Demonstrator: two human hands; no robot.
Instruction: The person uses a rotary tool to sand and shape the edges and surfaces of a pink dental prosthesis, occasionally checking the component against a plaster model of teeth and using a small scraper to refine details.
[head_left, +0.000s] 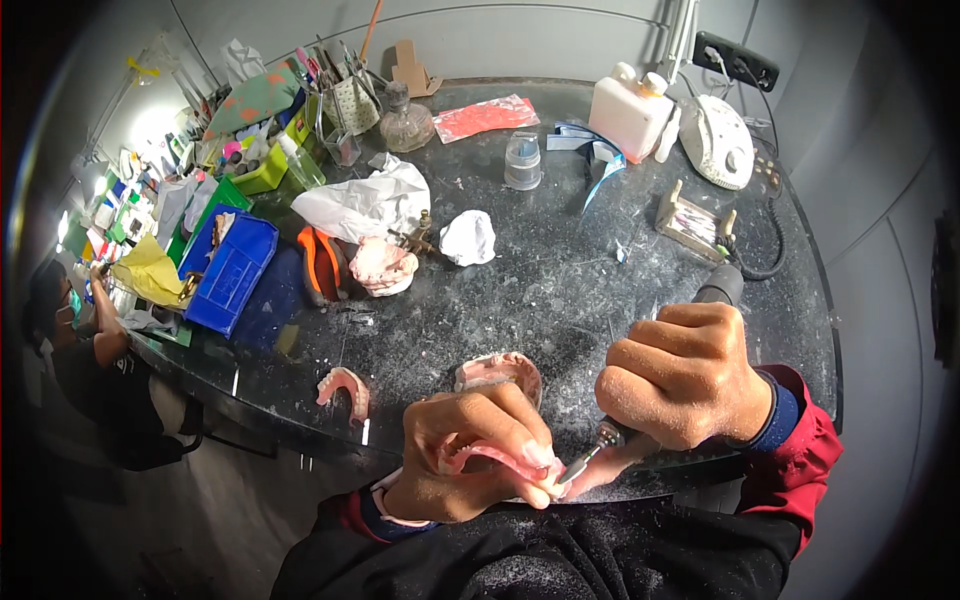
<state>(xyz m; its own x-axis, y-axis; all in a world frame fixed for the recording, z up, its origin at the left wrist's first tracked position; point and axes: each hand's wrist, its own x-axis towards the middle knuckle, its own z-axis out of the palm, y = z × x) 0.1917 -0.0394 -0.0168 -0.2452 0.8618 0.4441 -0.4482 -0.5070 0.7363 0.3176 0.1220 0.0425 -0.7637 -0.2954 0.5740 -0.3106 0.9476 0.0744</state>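
My left hand (475, 425) is closed round a pink denture (488, 453), holding it low over the bench's front edge. In my right hand (685, 375) is a rotary handpiece (720, 287), gripped in the fist with its tip angled down to the left. The metal tip meets or nearly meets the denture's edge by my left fingertips; exact contact is unclear. Just beyond my left hand sits a pinkish dental cast (502, 368), partly hidden by it. A second pink denture (346, 389) with teeth lies on the bench to the left.
White dust covers the dark bench (560, 290). A toothed model (382, 266), crumpled white paper (370, 200) and a blue bin (233, 272) stand left. At right are a bur holder (690, 225), a white control unit (717, 142) and its coiled cord. Another person (100, 370) sits far left.
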